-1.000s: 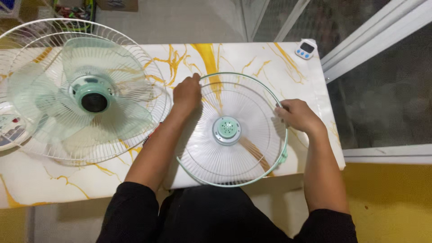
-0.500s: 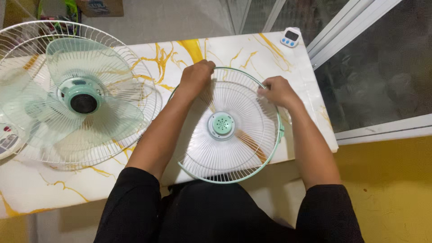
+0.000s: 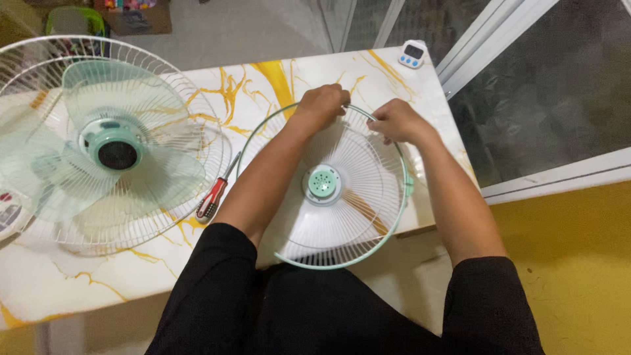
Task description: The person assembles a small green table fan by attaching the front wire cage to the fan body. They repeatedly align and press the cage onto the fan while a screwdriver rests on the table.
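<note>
A round white wire fan guard (image 3: pixel 348 223) with a pale green rim and green centre cap (image 3: pixel 322 183) lies flat on the marble-patterned table (image 3: pixel 250 85), its near edge hanging over the front. My left hand (image 3: pixel 323 104) grips the far rim of the guard. My right hand (image 3: pixel 394 120) grips the same far rim, a short way to the right. To the left lies a fan (image 3: pixel 112 148) with translucent green blades inside its rear guard.
A red-handled screwdriver (image 3: pixel 213 196) lies between the fan and the guard. A small white digital timer (image 3: pixel 411 54) stands at the table's far right corner. A glass sliding door runs along the right. Boxes and clutter sit on the floor beyond the table.
Both hands have slid along the guard's rim toward its far edge and now sit close together. The screwdriver, hidden by my left arm before, is now in view.
</note>
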